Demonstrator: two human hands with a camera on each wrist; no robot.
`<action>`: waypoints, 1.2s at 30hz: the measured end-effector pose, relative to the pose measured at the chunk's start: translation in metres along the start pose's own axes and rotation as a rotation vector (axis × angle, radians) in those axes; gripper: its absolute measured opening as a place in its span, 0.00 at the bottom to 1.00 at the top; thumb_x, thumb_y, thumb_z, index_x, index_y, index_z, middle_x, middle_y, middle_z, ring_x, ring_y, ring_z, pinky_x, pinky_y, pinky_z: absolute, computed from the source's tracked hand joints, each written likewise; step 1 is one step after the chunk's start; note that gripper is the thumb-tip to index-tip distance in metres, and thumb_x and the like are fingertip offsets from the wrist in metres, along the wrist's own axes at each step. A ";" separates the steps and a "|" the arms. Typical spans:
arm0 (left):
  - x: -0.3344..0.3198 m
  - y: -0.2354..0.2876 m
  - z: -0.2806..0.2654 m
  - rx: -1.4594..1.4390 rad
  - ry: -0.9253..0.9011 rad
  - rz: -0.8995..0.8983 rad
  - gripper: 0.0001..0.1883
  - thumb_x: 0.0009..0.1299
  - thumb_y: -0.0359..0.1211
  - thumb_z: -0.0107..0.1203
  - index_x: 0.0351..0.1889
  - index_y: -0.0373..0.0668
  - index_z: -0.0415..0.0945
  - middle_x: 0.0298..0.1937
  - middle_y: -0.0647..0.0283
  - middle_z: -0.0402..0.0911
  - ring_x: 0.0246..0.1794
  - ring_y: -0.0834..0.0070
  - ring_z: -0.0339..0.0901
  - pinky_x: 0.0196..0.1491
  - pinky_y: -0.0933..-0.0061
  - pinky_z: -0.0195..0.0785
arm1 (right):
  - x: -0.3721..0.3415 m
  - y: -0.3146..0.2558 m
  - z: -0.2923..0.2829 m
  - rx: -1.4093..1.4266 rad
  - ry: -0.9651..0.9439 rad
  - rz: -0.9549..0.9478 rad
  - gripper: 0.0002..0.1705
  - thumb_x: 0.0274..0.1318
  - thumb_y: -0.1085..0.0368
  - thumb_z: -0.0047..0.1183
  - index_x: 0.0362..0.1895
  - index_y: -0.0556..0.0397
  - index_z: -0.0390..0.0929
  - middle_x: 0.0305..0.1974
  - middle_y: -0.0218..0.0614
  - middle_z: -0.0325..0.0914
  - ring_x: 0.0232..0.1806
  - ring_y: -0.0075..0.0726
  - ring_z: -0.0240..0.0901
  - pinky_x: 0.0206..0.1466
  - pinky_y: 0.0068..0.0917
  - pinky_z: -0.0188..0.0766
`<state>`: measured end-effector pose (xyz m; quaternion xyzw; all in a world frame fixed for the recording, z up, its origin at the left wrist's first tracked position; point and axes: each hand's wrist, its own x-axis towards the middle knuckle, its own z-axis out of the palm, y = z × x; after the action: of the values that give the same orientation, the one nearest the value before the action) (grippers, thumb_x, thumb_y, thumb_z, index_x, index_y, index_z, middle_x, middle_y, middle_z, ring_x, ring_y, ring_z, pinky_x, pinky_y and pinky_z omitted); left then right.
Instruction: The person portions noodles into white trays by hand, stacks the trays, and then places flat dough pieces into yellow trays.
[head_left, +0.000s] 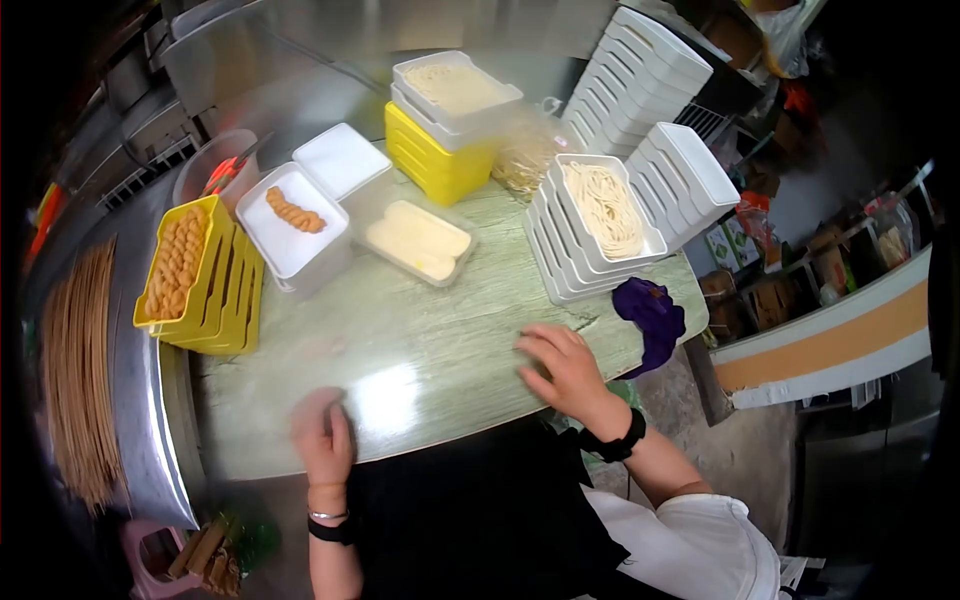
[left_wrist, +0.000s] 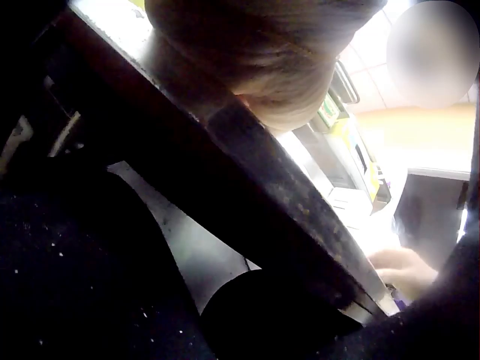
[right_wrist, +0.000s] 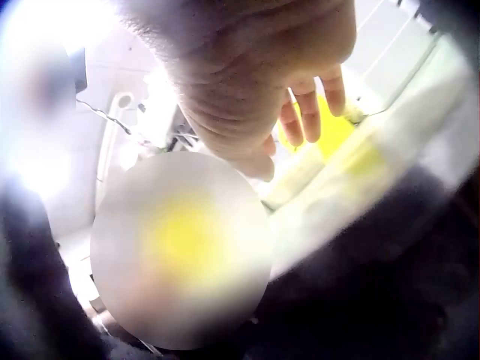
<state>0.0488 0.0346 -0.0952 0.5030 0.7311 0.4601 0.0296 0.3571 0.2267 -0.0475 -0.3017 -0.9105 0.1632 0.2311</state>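
Note:
My left hand (head_left: 322, 435), slightly blurred, hovers at the near left edge of the green table (head_left: 300, 370) and holds nothing. Toward the right of that same edge, my right hand (head_left: 565, 370) is spread loosely over the tabletop, its grasp empty. In the right wrist view the right hand (right_wrist: 255, 82) shows its fingers apart. Ahead of both hands lies a clear tub of pale dough slabs (head_left: 420, 240). One brown dough twist (head_left: 295, 210) rests in a white tray (head_left: 325, 255) at the left. A purple cloth (head_left: 650, 320) lies right of my right hand.
Yellow stacked trays (head_left: 235, 300) hold several dough twists at the left. White stacked trays (head_left: 550, 250) with pale dough strands (head_left: 605, 210) stand right. Farther back are a yellow tub (head_left: 425, 155) and tall white stacks (head_left: 640, 80). Thin sticks (head_left: 85, 370) lie far left.

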 end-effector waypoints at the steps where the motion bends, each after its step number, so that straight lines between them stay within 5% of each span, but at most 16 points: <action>1: 0.001 0.005 -0.001 -0.047 -0.008 -0.039 0.08 0.68 0.25 0.52 0.43 0.38 0.80 0.43 0.52 0.82 0.46 0.53 0.78 0.54 0.60 0.69 | 0.017 -0.008 0.002 0.027 -0.025 -0.019 0.24 0.48 0.62 0.65 0.52 0.51 0.76 0.56 0.45 0.72 0.58 0.54 0.69 0.60 0.44 0.66; 7: 0.003 0.005 0.000 -0.026 0.048 -0.011 0.08 0.65 0.23 0.53 0.40 0.38 0.79 0.42 0.52 0.82 0.44 0.52 0.78 0.51 0.59 0.70 | 0.127 -0.013 0.021 -0.020 0.135 -0.122 0.39 0.44 0.54 0.68 0.62 0.49 0.71 0.62 0.55 0.66 0.64 0.62 0.61 0.65 0.49 0.63; 13: 0.005 0.005 0.000 -0.047 0.046 0.017 0.08 0.64 0.21 0.53 0.40 0.39 0.79 0.41 0.53 0.82 0.43 0.53 0.78 0.49 0.60 0.71 | 0.184 0.016 0.069 -0.073 -0.141 0.147 0.50 0.42 0.37 0.65 0.68 0.46 0.68 0.68 0.67 0.58 0.70 0.66 0.56 0.69 0.51 0.59; 16: 0.003 0.004 0.000 -0.050 0.065 0.023 0.08 0.64 0.21 0.53 0.39 0.39 0.79 0.40 0.54 0.82 0.42 0.54 0.79 0.48 0.60 0.72 | 0.182 0.012 0.074 -0.170 -0.129 0.150 0.52 0.43 0.32 0.60 0.70 0.45 0.67 0.69 0.67 0.58 0.70 0.67 0.57 0.69 0.50 0.60; 19: 0.004 0.002 -0.002 -0.042 0.073 0.012 0.08 0.62 0.21 0.54 0.38 0.41 0.79 0.40 0.53 0.82 0.43 0.52 0.79 0.48 0.59 0.73 | 0.186 -0.006 0.080 -0.182 -0.258 0.214 0.52 0.44 0.31 0.59 0.70 0.45 0.66 0.68 0.66 0.60 0.69 0.68 0.58 0.69 0.51 0.61; 25: 0.001 0.000 0.000 -0.021 0.109 0.037 0.08 0.63 0.21 0.56 0.38 0.40 0.79 0.40 0.55 0.83 0.43 0.54 0.80 0.47 0.61 0.74 | 0.173 -0.010 0.068 -0.278 -0.181 0.316 0.54 0.44 0.30 0.59 0.71 0.46 0.65 0.70 0.63 0.57 0.70 0.66 0.57 0.68 0.54 0.61; 36: 0.006 0.005 0.002 -0.027 0.101 0.065 0.07 0.62 0.21 0.54 0.37 0.40 0.79 0.39 0.55 0.82 0.42 0.53 0.78 0.47 0.59 0.72 | 0.115 -0.043 0.053 -0.305 -0.172 0.246 0.53 0.41 0.36 0.62 0.70 0.53 0.66 0.61 0.69 0.62 0.58 0.69 0.65 0.58 0.53 0.69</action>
<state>0.0501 0.0406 -0.0901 0.5020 0.7087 0.4956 -0.0154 0.2271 0.2572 -0.0361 -0.4268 -0.8974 0.0756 0.0824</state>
